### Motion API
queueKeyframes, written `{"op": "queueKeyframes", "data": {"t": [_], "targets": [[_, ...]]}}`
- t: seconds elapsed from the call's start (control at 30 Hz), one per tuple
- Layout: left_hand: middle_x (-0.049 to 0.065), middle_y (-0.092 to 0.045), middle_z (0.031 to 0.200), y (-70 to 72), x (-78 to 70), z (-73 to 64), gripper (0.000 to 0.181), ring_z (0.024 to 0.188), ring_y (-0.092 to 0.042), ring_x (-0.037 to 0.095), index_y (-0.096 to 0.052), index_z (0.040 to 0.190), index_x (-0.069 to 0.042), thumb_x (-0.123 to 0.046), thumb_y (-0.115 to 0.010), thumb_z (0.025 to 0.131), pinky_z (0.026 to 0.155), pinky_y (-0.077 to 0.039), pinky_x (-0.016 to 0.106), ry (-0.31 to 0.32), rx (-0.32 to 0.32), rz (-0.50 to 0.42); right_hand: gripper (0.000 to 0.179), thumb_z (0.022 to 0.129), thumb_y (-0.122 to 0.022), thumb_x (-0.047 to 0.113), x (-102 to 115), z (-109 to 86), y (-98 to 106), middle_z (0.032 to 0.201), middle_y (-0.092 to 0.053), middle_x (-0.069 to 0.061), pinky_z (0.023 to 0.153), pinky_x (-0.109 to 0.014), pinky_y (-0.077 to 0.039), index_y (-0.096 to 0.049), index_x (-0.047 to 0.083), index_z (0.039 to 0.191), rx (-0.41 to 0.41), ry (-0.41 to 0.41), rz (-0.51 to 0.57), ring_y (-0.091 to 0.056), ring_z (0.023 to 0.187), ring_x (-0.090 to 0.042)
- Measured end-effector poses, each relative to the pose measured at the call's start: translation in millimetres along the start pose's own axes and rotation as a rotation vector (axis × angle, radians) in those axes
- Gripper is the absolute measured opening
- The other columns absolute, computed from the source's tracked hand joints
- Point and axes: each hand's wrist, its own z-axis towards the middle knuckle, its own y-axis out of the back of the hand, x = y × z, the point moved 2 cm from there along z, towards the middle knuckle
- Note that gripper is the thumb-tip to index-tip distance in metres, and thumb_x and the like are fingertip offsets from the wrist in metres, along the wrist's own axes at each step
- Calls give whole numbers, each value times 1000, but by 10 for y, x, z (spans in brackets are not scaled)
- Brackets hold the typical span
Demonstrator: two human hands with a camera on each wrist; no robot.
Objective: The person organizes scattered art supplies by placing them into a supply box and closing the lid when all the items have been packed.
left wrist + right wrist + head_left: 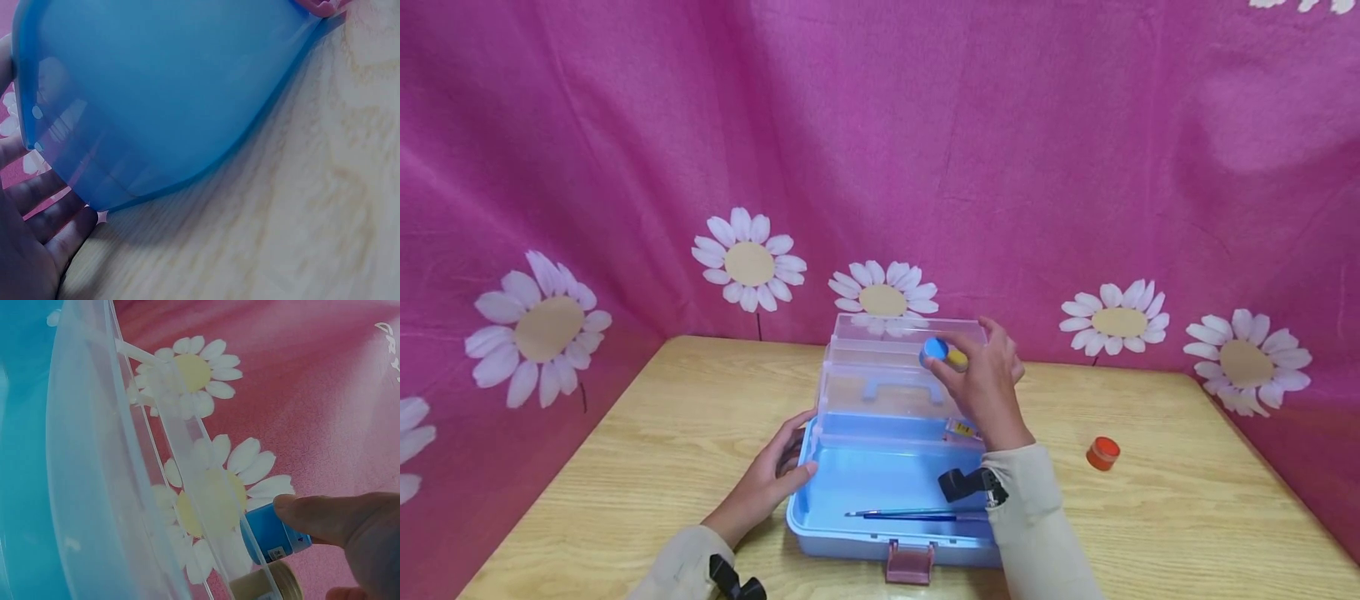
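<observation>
Right hand (pixel 989 385) pinches a blue jar (pixel 933 351), left hand (pixel 766 477) grips a box (pixel 842 546) (also blue).

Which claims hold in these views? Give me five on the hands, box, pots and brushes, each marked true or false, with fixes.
1. The right hand pinches a blue pot. True.
2. The brushes lie on the table outside the box. False: the brushes lie inside the box.
3. In the head view, the red pot sits on the table right of the box. True.
4. The clear lid is closed. False: the clear lid stands raised.
5. The left hand touches the box's left side. True.
</observation>
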Motion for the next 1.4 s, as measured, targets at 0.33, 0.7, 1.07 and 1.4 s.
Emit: {"op": "queueKeyframes", "data": {"t": [0.33,0.7,1.07,1.4], "targets": [[5,-42,147,-13,58,-83,62,134,-42,27,-31,145,-42,-34,-63,93,112,-32,49,27,3,-18,40,79,-80,32,-31,-85,-88,146,-35,-21,104,-66,-18,-72,18,115,30,-13,-14,-23,137,-39],[5,-41,148,-31,133,-166,60,135,-41,28,-31,145,-42,-30,-62,94,113,-31,48,42,10,-28,39,80,-79,33,-80,-174,-186,146,-36,-21,103,-67,-15,-71,17,116,83,-34,-39,-22,137,-39],[5,-40,148,-27,155,-194,61,134,-41,28,-31,145,-43,-33,-62,94,111,-33,49,67,11,-27,41,85,-73,35,-107,-210,-221,148,-31,-24,101,-69,-14,-68,18,122,140,-18,-78,-19,136,-43],[4,-37,150,38,-18,-19,62,137,-38,25,-29,147,-40,-30,-61,95,112,-32,48,-45,47,13,45,91,-64,36,-40,-6,-94,153,-19,-24,102,-71,-8,-60,20,133,180,5,-110,-13,138,-44]]}}
